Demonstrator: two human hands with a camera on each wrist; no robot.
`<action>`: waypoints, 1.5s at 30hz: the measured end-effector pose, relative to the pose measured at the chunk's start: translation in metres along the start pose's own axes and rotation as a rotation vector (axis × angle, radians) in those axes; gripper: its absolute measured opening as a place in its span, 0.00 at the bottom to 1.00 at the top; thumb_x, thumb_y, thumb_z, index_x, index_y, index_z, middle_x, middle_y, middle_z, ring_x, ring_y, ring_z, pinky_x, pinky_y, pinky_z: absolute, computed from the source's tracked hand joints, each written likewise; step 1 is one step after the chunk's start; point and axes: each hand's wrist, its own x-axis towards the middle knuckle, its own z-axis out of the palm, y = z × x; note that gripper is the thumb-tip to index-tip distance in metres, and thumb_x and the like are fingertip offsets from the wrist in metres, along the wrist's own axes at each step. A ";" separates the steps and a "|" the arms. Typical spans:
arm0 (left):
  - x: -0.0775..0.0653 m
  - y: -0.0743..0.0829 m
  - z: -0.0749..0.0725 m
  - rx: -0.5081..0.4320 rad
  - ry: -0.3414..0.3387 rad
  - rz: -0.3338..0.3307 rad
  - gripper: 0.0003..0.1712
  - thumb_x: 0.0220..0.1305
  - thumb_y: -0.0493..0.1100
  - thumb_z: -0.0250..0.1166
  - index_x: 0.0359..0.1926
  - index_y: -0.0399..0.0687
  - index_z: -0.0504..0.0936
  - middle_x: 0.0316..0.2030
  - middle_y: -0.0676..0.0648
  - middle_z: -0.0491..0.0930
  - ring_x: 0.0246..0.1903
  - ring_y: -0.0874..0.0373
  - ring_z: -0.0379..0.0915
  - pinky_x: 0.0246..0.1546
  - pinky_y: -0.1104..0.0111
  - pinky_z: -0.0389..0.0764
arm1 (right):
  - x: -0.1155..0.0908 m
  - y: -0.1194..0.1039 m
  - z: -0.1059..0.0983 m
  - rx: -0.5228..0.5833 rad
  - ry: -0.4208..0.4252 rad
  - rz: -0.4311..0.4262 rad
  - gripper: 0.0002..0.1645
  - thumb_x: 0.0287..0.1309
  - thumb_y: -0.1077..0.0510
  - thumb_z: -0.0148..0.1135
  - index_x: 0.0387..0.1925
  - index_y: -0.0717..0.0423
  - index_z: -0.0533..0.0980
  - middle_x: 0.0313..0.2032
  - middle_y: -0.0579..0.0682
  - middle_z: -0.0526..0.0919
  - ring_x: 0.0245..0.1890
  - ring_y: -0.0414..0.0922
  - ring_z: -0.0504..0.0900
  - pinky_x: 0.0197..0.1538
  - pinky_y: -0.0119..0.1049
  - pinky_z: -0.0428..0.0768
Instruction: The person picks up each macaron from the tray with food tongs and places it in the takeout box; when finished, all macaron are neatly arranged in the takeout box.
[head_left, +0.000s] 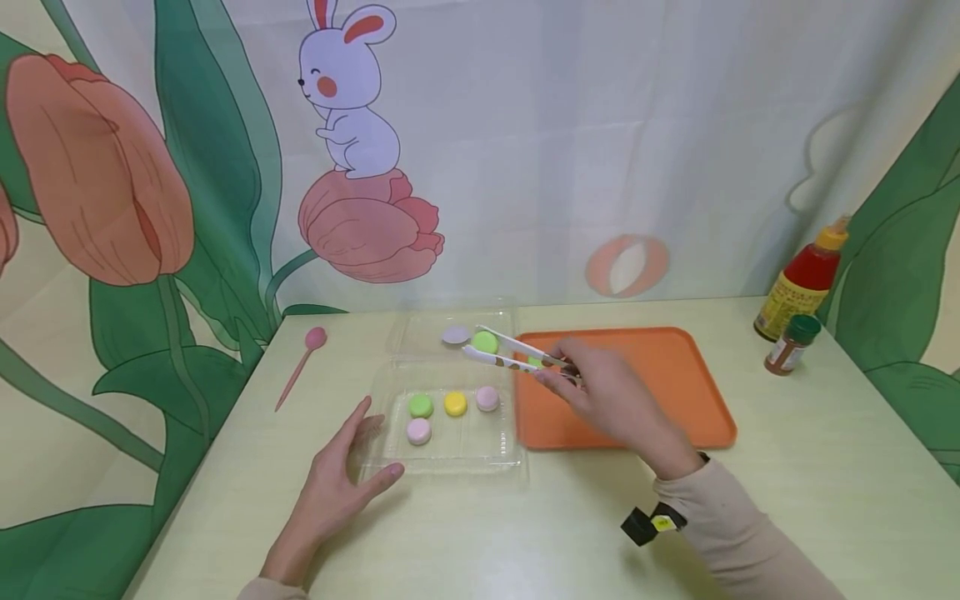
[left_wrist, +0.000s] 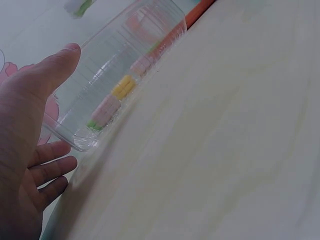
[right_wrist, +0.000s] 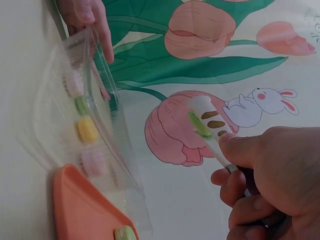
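Note:
My right hand (head_left: pixel 611 400) grips white tongs (head_left: pixel 501 360) with brown spots. A green macaron (head_left: pixel 485 342) sits between their tips, held above the box's back part. My left hand (head_left: pixel 333 487) is spread at the left side of a clear plastic box (head_left: pixel 450 460); whether it touches the box I cannot tell. Inside the box are another green macaron (head_left: pixel 421 406), a yellow macaron (head_left: pixel 455 404) and two pale pink macarons (head_left: pixel 487 398). The raised lid (head_left: pixel 408 329) leans back, with a lavender oval (head_left: pixel 456 335) showing there.
An orange tray (head_left: pixel 675 400) adjoins the box on the right, with a green macaron (right_wrist: pixel 125 233) on it. A pink spoon (head_left: pixel 304 358) lies to the left. A red sauce bottle (head_left: pixel 802 283) and a small green-capped jar (head_left: pixel 792 344) stand back right. A printed curtain (head_left: pixel 525 167) hangs behind.

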 end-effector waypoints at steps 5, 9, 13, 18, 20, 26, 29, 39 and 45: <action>0.000 -0.001 0.000 0.005 0.001 0.000 0.66 0.65 0.61 0.83 0.91 0.60 0.52 0.77 0.49 0.77 0.79 0.48 0.70 0.81 0.47 0.64 | 0.002 -0.006 0.012 -0.016 -0.044 -0.046 0.10 0.73 0.52 0.76 0.44 0.52 0.82 0.27 0.40 0.79 0.25 0.38 0.72 0.29 0.32 0.71; 0.001 -0.001 0.000 -0.003 0.004 0.002 0.66 0.65 0.59 0.83 0.91 0.60 0.52 0.77 0.48 0.77 0.79 0.47 0.69 0.81 0.42 0.64 | 0.004 -0.010 0.020 -0.044 -0.097 -0.046 0.11 0.72 0.52 0.77 0.45 0.54 0.84 0.29 0.40 0.81 0.27 0.39 0.73 0.30 0.33 0.73; 0.001 -0.002 0.000 -0.007 0.002 0.007 0.65 0.65 0.59 0.83 0.92 0.60 0.52 0.77 0.47 0.77 0.79 0.46 0.69 0.81 0.42 0.64 | 0.003 -0.012 0.029 -0.079 -0.154 -0.043 0.10 0.73 0.52 0.77 0.45 0.52 0.85 0.31 0.41 0.81 0.29 0.40 0.74 0.32 0.34 0.74; 0.001 -0.002 0.000 -0.003 0.001 0.014 0.65 0.65 0.59 0.83 0.91 0.60 0.52 0.77 0.48 0.77 0.79 0.47 0.70 0.80 0.43 0.64 | 0.000 -0.013 0.041 -0.160 -0.186 -0.100 0.13 0.73 0.49 0.76 0.46 0.54 0.86 0.36 0.43 0.85 0.33 0.40 0.80 0.36 0.36 0.79; 0.001 -0.002 0.000 0.001 0.003 0.015 0.65 0.66 0.59 0.83 0.91 0.60 0.52 0.77 0.48 0.77 0.79 0.47 0.70 0.80 0.43 0.65 | -0.001 -0.013 0.045 -0.193 -0.191 -0.131 0.15 0.73 0.48 0.77 0.47 0.55 0.87 0.38 0.44 0.86 0.35 0.40 0.81 0.39 0.35 0.81; 0.001 -0.003 -0.001 -0.005 0.001 0.019 0.65 0.65 0.59 0.83 0.91 0.61 0.52 0.77 0.48 0.77 0.79 0.47 0.70 0.80 0.45 0.65 | -0.001 -0.020 0.049 -0.234 -0.223 -0.147 0.16 0.69 0.48 0.80 0.48 0.55 0.89 0.34 0.42 0.81 0.33 0.40 0.75 0.35 0.33 0.75; 0.001 -0.003 -0.001 -0.016 -0.003 0.017 0.65 0.65 0.60 0.83 0.91 0.61 0.52 0.77 0.48 0.77 0.79 0.47 0.69 0.80 0.47 0.65 | 0.000 -0.025 0.050 -0.229 -0.248 -0.122 0.15 0.68 0.49 0.81 0.49 0.54 0.89 0.33 0.41 0.80 0.32 0.39 0.73 0.33 0.32 0.74; 0.001 -0.001 -0.001 -0.013 0.001 0.016 0.66 0.65 0.59 0.83 0.91 0.61 0.52 0.77 0.48 0.77 0.79 0.47 0.70 0.80 0.43 0.64 | 0.005 -0.036 0.055 -0.293 -0.274 -0.079 0.14 0.79 0.52 0.70 0.58 0.50 0.89 0.35 0.44 0.83 0.31 0.41 0.73 0.29 0.35 0.73; 0.000 -0.001 -0.001 -0.012 -0.001 0.015 0.65 0.65 0.59 0.83 0.91 0.61 0.52 0.77 0.47 0.77 0.79 0.46 0.70 0.80 0.41 0.64 | 0.008 -0.038 0.061 -0.334 -0.202 -0.089 0.08 0.77 0.58 0.67 0.48 0.56 0.89 0.30 0.47 0.79 0.29 0.43 0.71 0.28 0.36 0.71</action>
